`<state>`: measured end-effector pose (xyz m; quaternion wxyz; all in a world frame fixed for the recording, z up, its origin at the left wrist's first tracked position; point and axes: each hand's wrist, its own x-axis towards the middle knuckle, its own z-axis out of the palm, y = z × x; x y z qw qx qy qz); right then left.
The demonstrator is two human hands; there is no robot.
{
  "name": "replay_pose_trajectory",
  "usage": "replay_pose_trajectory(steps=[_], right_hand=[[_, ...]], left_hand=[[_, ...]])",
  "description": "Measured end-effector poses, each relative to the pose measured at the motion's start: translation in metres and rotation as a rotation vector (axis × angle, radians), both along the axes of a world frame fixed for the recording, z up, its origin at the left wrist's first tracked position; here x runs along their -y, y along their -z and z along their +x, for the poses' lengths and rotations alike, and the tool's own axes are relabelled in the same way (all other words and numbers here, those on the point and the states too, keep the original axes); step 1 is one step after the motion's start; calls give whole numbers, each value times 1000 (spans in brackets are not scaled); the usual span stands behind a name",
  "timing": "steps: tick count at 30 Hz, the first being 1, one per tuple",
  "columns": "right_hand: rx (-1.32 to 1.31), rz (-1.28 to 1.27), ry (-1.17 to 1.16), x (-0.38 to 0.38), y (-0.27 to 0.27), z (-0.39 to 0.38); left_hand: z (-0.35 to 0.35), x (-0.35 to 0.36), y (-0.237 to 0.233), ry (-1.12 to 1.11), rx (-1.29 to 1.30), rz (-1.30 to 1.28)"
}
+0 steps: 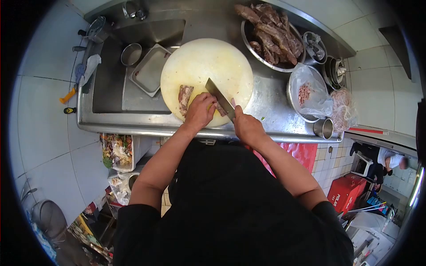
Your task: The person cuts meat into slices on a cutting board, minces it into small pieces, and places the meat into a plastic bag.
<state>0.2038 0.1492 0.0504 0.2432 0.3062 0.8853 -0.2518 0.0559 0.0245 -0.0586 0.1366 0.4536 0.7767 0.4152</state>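
My right hand (247, 126) is closed round the handle of a cleaver (218, 95), its wide blade slanting up and left over the round white cutting board (206, 60). My left hand (200, 110) has curled fingers pressing a strip of meat (219, 109) to the board, right beside the blade. Part of that strip is hidden by the fingers and the cleaver. A second chunk of meat (184, 98) lies on the board left of my left hand. Small scraps dot the board's surface.
Behind right stands a large metal bowl (244, 36) heaped with meat. A plastic-lined bowl (290, 98) holds small pieces. A metal cup (326, 128) sits near the counter's right corner. The sink (111, 84) at left contains a rectangular tray (142, 75). Another person (388, 162) is far right.
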Motion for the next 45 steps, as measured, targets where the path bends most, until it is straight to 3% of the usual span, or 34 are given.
replay_pose_trajectory(steps=[6, 12, 25, 34, 37, 41, 43, 45], right_hand=[[-140, 30, -71, -10, 2, -9], [-173, 49, -80, 10, -8, 33], [-98, 67, -157, 11, -17, 34], [-62, 73, -71, 1, 18, 13], [-152, 32, -46, -3, 15, 12], [-211, 20, -2, -3, -4, 15], [-249, 17, 52, -2, -21, 21], [-155, 49, 28, -3, -32, 29]], left_hand=[[-2, 5, 2, 15, -23, 67], [-3, 8, 3, 40, -35, 66], [-4, 6, 9, 58, -144, 65], [-7, 3, 9, 84, -121, 9], [-6, 3, 11, 99, -158, 108], [-5, 7, 7, 95, -113, 34], [-4, 8, 4, -6, 1, 14], [-12, 18, -2, -99, -71, 4]])
